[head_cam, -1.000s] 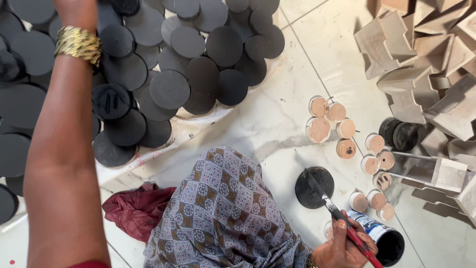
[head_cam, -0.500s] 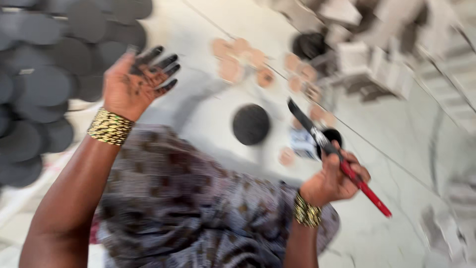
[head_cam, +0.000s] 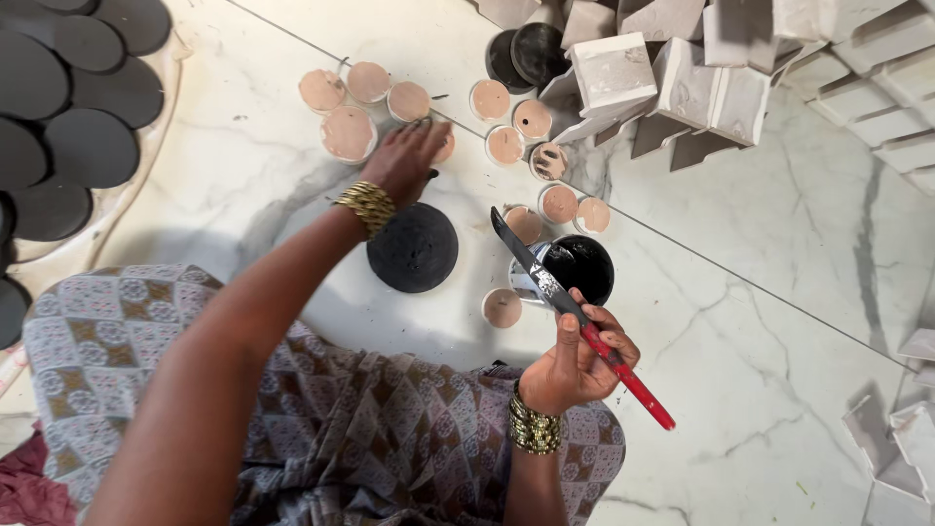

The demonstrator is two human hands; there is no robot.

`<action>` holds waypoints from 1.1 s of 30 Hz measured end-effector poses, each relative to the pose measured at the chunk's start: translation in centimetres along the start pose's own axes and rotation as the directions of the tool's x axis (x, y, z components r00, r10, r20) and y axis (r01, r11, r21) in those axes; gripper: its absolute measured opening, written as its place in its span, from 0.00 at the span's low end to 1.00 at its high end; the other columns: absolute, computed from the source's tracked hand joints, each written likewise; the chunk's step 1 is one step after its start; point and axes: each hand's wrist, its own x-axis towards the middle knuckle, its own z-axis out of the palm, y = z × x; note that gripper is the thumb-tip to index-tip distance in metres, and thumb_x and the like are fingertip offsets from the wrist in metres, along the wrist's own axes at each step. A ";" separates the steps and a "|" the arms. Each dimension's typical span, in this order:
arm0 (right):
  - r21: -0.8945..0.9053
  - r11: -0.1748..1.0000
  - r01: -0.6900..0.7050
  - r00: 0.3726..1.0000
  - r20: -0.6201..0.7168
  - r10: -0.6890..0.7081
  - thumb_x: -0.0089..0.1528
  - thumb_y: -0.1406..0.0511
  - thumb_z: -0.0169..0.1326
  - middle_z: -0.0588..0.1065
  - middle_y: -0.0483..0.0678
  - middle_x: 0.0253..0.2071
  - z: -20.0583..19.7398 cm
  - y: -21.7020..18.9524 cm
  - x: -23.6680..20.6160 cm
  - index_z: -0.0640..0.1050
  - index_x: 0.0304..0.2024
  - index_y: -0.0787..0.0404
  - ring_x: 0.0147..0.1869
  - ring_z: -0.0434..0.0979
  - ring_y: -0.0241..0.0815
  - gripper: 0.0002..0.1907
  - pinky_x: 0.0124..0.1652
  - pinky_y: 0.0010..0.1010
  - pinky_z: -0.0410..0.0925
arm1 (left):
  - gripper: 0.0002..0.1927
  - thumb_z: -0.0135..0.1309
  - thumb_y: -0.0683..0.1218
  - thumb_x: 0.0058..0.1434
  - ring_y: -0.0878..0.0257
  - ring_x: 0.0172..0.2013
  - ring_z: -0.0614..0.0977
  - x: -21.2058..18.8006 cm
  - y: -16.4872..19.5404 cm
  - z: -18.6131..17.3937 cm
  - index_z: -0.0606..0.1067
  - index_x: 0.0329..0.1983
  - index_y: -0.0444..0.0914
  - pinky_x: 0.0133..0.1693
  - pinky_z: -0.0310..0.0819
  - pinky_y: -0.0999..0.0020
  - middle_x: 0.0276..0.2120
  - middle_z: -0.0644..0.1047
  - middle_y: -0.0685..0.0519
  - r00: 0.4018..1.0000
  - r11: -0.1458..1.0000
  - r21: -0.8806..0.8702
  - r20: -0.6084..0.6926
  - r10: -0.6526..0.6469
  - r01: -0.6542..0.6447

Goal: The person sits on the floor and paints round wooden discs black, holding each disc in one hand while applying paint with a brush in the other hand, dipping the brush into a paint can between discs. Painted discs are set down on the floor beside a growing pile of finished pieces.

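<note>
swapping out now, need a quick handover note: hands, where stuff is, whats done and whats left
Left hand reaches over the unpainted clay discs, palm down on one; whether it grips is unclear.
Right hand holds the red-handled brush, bristles over the black paint tin.
A black-painted disc lies in front of the knees.
Done: many black discs spread at far left.
Left: about a dozen bare discs on the marble floor.

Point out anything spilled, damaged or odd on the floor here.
One small round piece among the plain terracotta discs carries dark smears, unlike the rest. The paint pot stands upright, nothing spilled. The right hand holds the paint-stained brush; the left hand rests on the discs.
</note>
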 end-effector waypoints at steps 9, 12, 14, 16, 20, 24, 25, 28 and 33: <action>0.057 0.995 -0.084 0.993 -0.084 0.088 0.64 0.79 0.59 0.73 0.57 0.50 -0.8 -0.9 0.0 0.66 0.50 0.60 0.58 0.80 0.56 0.19 0.57 0.47 0.80 | 0.24 0.46 0.43 0.66 0.38 0.51 0.81 0.4 1.8 6.0 0.65 0.66 0.35 0.60 0.70 0.47 0.48 0.77 0.26 0.998 0.879 0.473 0.035 0.051 -0.062; 0.025 0.995 -0.098 0.990 -0.097 0.100 0.64 0.79 0.59 0.73 0.56 0.50 -0.8 -1.0 0.0 0.66 0.50 0.59 0.58 0.80 0.55 0.20 0.56 0.47 0.80 | 0.18 0.49 0.40 0.69 0.40 0.52 0.82 1.1 1.3 4.3 0.67 0.62 0.37 0.58 0.73 0.47 0.46 0.79 0.32 0.994 0.908 0.406 0.074 0.079 -0.102; 0.061 0.995 -0.078 0.993 -0.088 0.083 0.64 0.79 0.59 0.73 0.56 0.51 -0.7 -1.0 0.1 0.66 0.51 0.59 0.59 0.79 0.54 0.20 0.59 0.47 0.79 | 0.26 0.56 0.41 0.64 0.41 0.51 0.81 1.5 0.5 2.4 0.67 0.66 0.40 0.54 0.73 0.46 0.49 0.79 0.38 0.975 0.985 0.051 0.148 -0.168 0.163; 0.089 0.994 -0.062 0.994 -0.082 0.069 0.64 0.80 0.59 0.73 0.57 0.51 -0.7 -1.1 0.2 0.66 0.51 0.59 0.59 0.79 0.54 0.20 0.60 0.48 0.79 | 0.37 0.63 0.42 0.55 0.41 0.51 0.79 1.7 -0.6 0.6 0.65 0.68 0.40 0.53 0.73 0.48 0.52 0.77 0.40 0.944 0.943 -0.136 0.180 -0.277 0.303; 0.089 0.993 -0.077 0.991 -0.101 0.086 0.64 0.79 0.59 0.73 0.56 0.50 -0.7 -1.1 0.4 0.66 0.50 0.59 0.58 0.79 0.55 0.20 0.58 0.48 0.79 | 0.48 0.74 0.43 0.42 0.42 0.57 0.72 1.5 -2.2 -1.4 0.66 0.68 0.37 0.57 0.73 0.51 0.58 0.71 0.41 0.959 0.951 -0.154 0.134 -0.250 0.269; 0.107 0.991 -0.080 0.992 -0.088 0.089 0.63 0.79 0.59 0.74 0.56 0.50 -0.7 -0.8 0.5 0.66 0.50 0.59 0.58 0.80 0.56 0.20 0.56 0.49 0.79 | 0.46 0.70 0.38 0.41 0.47 0.58 0.72 2.3 -2.5 -1.2 0.69 0.67 0.38 0.57 0.73 0.54 0.61 0.72 0.49 0.982 0.987 -0.075 0.136 -0.130 0.141; 0.112 0.990 -0.085 0.992 -0.082 0.094 0.63 0.79 0.59 0.74 0.56 0.50 -0.8 -0.7 0.5 0.66 0.50 0.59 0.58 0.80 0.56 0.20 0.57 0.49 0.79 | 0.45 0.71 0.41 0.41 0.46 0.58 0.72 2.5 -2.3 -1.1 0.70 0.67 0.38 0.57 0.72 0.53 0.58 0.72 0.48 0.981 0.988 -0.053 0.141 -0.137 0.145; 0.121 0.988 -0.095 0.992 -0.075 0.105 0.63 0.79 0.59 0.74 0.56 0.50 -0.9 -0.3 0.6 0.66 0.49 0.59 0.58 0.79 0.55 0.20 0.58 0.49 0.79 | 0.41 0.73 0.47 0.43 0.46 0.57 0.71 3.1 -1.9 -1.3 0.72 0.62 0.39 0.57 0.71 0.53 0.54 0.71 0.46 0.970 0.989 0.037 0.192 -0.146 0.142; 0.134 0.988 -0.072 0.995 -0.065 0.081 0.64 0.80 0.58 0.74 0.58 0.50 -0.6 0.6 1.0 0.66 0.49 0.61 0.59 0.78 0.54 0.19 0.62 0.49 0.77 | 0.48 0.73 0.51 0.41 0.45 0.58 0.70 3.3 -1.3 -2.8 0.67 0.66 0.39 0.55 0.70 0.49 0.55 0.70 0.44 0.961 0.985 0.057 0.218 -0.173 0.164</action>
